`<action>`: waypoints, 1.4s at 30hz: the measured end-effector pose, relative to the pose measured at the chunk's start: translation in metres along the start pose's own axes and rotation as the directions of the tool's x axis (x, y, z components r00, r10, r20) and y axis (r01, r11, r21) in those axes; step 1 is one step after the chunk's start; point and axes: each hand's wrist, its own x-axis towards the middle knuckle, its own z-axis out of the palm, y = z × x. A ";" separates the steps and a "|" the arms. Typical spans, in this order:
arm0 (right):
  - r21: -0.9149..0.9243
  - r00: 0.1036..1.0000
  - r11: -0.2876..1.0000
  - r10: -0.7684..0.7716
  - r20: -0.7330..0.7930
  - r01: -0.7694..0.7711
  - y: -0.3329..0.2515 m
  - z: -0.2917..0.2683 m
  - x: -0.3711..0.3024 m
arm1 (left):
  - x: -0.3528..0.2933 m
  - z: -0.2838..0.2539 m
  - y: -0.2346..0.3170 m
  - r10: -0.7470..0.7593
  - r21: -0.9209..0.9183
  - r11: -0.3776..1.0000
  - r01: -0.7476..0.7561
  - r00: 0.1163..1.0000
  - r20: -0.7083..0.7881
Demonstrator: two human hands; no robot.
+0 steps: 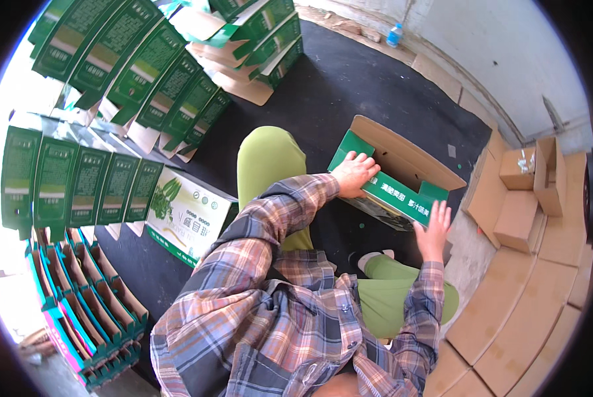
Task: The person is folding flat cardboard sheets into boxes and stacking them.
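In front of my knees a green cardboard carton [395, 198] stands tilted on the black mat. Its brown inner lid flap [409, 155] is raised on the far side, and small green end flaps stand at both ends. My left hand [354, 175] is closed over the near top edge at the carton's left end. My right hand [434, 233] lies against the right end, fingers stretched out and spread. Left of my knee rests a white and green printed carton [187, 212], partly hidden by my sleeve.
Green cartons [121, 59] are stacked in rows at the left and far left. Cartons with open compartments [88, 298] stand lower left. Brown boxes [501, 291] line the right side, with small open boxes [521, 218] on them. A blue bottle [394, 36] stands by the wall.
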 end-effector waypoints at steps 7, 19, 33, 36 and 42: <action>0.241 0.994 0.970 0.063 -0.085 -0.040 0.050 -0.064 -0.009 | 0.009 -0.026 -0.008 -0.304 -0.259 0.937 0.233 0.909 -0.283; 0.539 0.956 0.815 0.287 -0.054 -0.214 0.112 -0.075 -0.037 | -0.065 -0.143 -0.039 -0.768 -0.825 0.301 -0.479 0.390 -0.507; 0.583 0.913 0.712 0.381 0.147 -0.391 0.119 -0.059 -0.027 | -0.219 0.090 -0.107 -0.929 -0.724 -0.327 -0.607 0.066 0.363; 0.561 0.887 0.693 0.418 0.198 -0.452 0.119 -0.057 -0.028 | -0.226 0.108 -0.124 -0.910 -0.698 -0.359 -0.620 0.067 0.409; 0.503 0.861 0.703 0.455 0.226 -0.503 0.113 -0.054 -0.022 | -0.236 0.119 -0.175 -0.923 -0.682 -0.295 -0.670 0.016 0.384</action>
